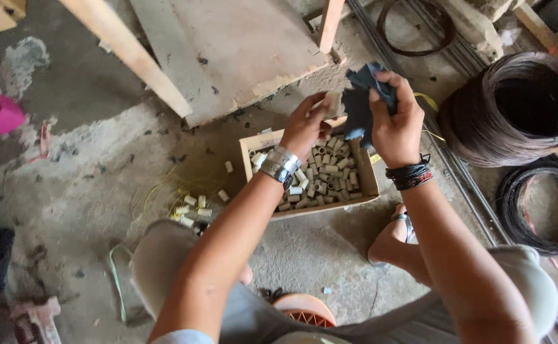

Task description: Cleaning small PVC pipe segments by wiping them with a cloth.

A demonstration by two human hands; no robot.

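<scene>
A large coil of dark wire [511, 108] sits on the concrete floor [88, 191], right of a shallow wooden box [368, 181] filled with short pale tubes [326, 172]. Above the box, the right hand [396, 121] grips a dark cloth [363, 102], and the left hand [304, 124] pinches one small pale tube [333, 102] against it.

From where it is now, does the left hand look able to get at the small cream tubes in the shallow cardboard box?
Probably yes. The left hand hovers right over the open-topped shallow cardboard box, with nothing covering the small cream tubes. But it seems to pinch one tube already, so its fingers are occupied.
</scene>
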